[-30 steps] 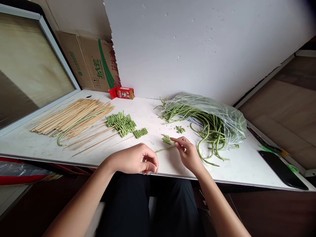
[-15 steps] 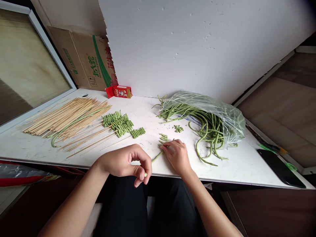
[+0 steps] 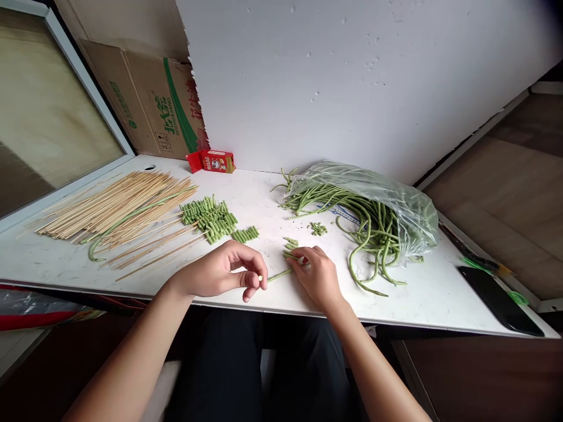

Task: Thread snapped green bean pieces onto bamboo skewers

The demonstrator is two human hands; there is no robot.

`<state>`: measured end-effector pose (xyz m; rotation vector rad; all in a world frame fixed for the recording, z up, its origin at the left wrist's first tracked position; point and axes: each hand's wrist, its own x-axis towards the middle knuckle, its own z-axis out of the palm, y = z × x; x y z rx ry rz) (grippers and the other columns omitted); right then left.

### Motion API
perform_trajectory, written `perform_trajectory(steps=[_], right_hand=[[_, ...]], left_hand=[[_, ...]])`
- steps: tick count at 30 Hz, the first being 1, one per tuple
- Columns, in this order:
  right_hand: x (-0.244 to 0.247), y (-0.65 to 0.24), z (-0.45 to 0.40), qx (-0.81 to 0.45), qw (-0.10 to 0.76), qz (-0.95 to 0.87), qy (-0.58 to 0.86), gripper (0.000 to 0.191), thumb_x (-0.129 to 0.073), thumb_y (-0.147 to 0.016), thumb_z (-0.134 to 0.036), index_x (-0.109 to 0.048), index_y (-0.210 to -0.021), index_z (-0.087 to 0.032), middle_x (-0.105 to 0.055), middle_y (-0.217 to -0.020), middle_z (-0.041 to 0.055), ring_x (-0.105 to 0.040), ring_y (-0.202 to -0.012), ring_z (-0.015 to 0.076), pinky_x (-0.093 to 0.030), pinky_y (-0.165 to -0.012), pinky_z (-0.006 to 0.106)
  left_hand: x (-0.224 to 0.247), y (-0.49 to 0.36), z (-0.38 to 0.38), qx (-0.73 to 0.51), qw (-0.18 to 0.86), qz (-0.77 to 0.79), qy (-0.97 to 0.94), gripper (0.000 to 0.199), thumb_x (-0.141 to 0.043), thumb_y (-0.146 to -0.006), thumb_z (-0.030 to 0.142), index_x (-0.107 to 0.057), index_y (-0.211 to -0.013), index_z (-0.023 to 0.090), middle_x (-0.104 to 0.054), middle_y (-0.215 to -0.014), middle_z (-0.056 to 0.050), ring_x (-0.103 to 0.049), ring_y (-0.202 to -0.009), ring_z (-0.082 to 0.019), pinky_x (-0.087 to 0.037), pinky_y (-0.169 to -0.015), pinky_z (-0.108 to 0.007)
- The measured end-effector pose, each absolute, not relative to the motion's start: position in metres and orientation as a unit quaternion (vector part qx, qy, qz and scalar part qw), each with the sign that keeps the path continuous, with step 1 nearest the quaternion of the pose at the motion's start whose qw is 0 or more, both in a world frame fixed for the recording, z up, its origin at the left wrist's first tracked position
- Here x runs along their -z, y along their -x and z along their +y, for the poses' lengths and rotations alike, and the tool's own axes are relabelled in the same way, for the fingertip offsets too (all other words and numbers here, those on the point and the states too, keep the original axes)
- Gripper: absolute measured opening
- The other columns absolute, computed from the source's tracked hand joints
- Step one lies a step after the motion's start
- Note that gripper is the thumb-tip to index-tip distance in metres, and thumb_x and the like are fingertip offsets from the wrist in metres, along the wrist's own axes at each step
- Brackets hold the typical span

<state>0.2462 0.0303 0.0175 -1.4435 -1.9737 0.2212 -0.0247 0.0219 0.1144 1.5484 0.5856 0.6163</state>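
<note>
A long green bean [image 3: 280,275] stretches between my two hands, just above or on the near part of the white table. My left hand [image 3: 231,271] pinches it, and a pale cut end pokes out between thumb and fingers. My right hand [image 3: 317,274] is closed with its fingertips together at the bean's other part; the fingers partly hide what they grip. Short bean pieces [image 3: 290,241] lie in a row just beyond my right fingertips. A small heap of bean bits [image 3: 317,228] is farther back.
Bamboo skewers [image 3: 105,205] cover the table's left side, with skewered bean pieces [image 3: 210,218] beside them. A clear plastic bag [image 3: 352,179] spills long beans [image 3: 373,223] on the right. A red box [image 3: 217,161] stands behind; a black phone [image 3: 497,299] lies at the right edge.
My left hand has risen slightly away from the table's front edge, with the bean still pinched. My right hand has stayed in nearly the same place.
</note>
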Motion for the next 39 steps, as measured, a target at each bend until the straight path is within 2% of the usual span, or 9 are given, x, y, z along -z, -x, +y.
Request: perform_trajectory(steps=[5,10,13,15,20,24,27,31,39], right_hand=[[-0.013,-0.241,0.050,-0.038,0.328,-0.756,0.565,0.010,-0.071,-0.097,-0.032,-0.077,-0.092,-0.026,-0.076,-0.089,0.0079,-0.062,-0.094,0.0292,-0.047,-0.061,0.036],[-0.018,-0.240,0.056,-0.061,0.366,-0.730,0.575,0.020,-0.073,-0.096,-0.043,-0.080,-0.096,-0.024,-0.075,-0.099,0.0113,-0.060,-0.104,0.0328,-0.052,-0.073,0.041],[-0.042,-0.236,0.040,-0.206,0.417,-0.706,0.534,0.029,-0.067,-0.101,-0.049,-0.080,-0.107,-0.023,-0.078,-0.109,0.0104,-0.066,-0.102,0.0292,-0.053,-0.080,0.041],[-0.061,-0.233,0.025,-0.328,0.440,-0.690,0.472,0.037,-0.051,-0.110,-0.049,-0.078,-0.115,-0.025,-0.079,-0.111,0.0095,-0.069,-0.103,0.0263,-0.054,-0.081,0.039],[-0.088,-0.227,-0.003,-0.334,0.420,-0.760,0.367,0.034,-0.079,-0.094,-0.047,-0.077,-0.123,-0.030,-0.078,-0.107,0.0068,-0.067,-0.104,0.0258,-0.052,-0.085,0.039],[-0.083,-0.224,-0.006,-0.323,0.414,-0.777,0.346,0.018,-0.076,-0.097,-0.040,-0.081,-0.110,-0.028,-0.079,-0.099,0.0067,-0.066,-0.097,0.0251,-0.053,-0.087,0.042],[-0.079,-0.227,-0.003,-0.317,0.459,-0.748,0.361,0.014,-0.073,-0.100,-0.037,-0.081,-0.106,-0.027,-0.076,-0.093,0.0063,-0.065,-0.090,0.0236,-0.052,-0.082,0.041],[-0.079,-0.241,-0.002,-0.319,0.501,-0.701,0.394,0.013,-0.076,-0.098,-0.036,-0.080,-0.107,-0.026,-0.073,-0.095,0.0065,-0.064,-0.090,0.0228,-0.050,-0.078,0.038],[-0.089,-0.250,-0.009,-0.280,0.451,-0.766,0.364,0.015,-0.080,-0.095,-0.029,-0.079,-0.110,-0.027,-0.075,-0.098,0.0061,-0.066,-0.093,0.0235,-0.053,-0.082,0.040]], left_hand=[[-0.114,0.021,0.023,-0.273,0.628,0.265,-0.679,0.028,-0.077,-0.094,0.038,-0.075,-0.084,0.012,-0.071,-0.074,-0.006,-0.065,-0.059,-0.011,-0.056,-0.061,-0.023],[-0.104,0.020,0.028,-0.274,0.633,0.291,-0.663,0.021,-0.080,-0.091,0.031,-0.078,-0.099,0.011,-0.075,-0.076,-0.007,-0.069,-0.064,-0.014,-0.058,-0.066,-0.025],[-0.096,0.020,0.031,-0.268,0.648,0.305,-0.644,0.039,-0.081,-0.090,0.031,-0.069,-0.123,0.014,-0.077,-0.079,-0.006,-0.070,-0.065,-0.015,-0.060,-0.069,-0.029],[-0.093,0.019,0.032,-0.270,0.658,0.306,-0.633,0.053,-0.082,-0.090,0.031,-0.058,-0.135,0.017,-0.076,-0.077,-0.003,-0.071,-0.065,-0.016,-0.059,-0.068,-0.029],[-0.090,0.011,0.030,-0.271,0.677,0.293,-0.618,0.068,-0.083,-0.089,0.030,-0.043,-0.144,0.020,-0.075,-0.073,-0.002,-0.071,-0.062,-0.017,-0.057,-0.065,-0.028],[-0.090,0.006,0.027,-0.266,0.671,0.295,-0.626,0.069,-0.082,-0.091,0.032,-0.043,-0.147,0.021,-0.074,-0.071,-0.001,-0.070,-0.062,-0.016,-0.057,-0.067,-0.028],[-0.091,0.007,0.026,-0.258,0.647,0.302,-0.651,0.064,-0.081,-0.091,0.038,-0.050,-0.144,0.021,-0.073,-0.074,-0.001,-0.069,-0.065,-0.016,-0.056,-0.069,-0.029],[-0.092,0.007,0.027,-0.262,0.606,0.317,-0.681,0.039,-0.073,-0.097,0.047,-0.066,-0.119,0.016,-0.072,-0.077,-0.003,-0.068,-0.070,-0.016,-0.056,-0.074,-0.030],[-0.099,-0.003,0.018,-0.249,0.557,0.353,-0.709,0.034,-0.070,-0.098,0.049,-0.076,-0.106,0.016,-0.068,-0.071,-0.001,-0.059,-0.061,-0.012,-0.048,-0.060,-0.024]])
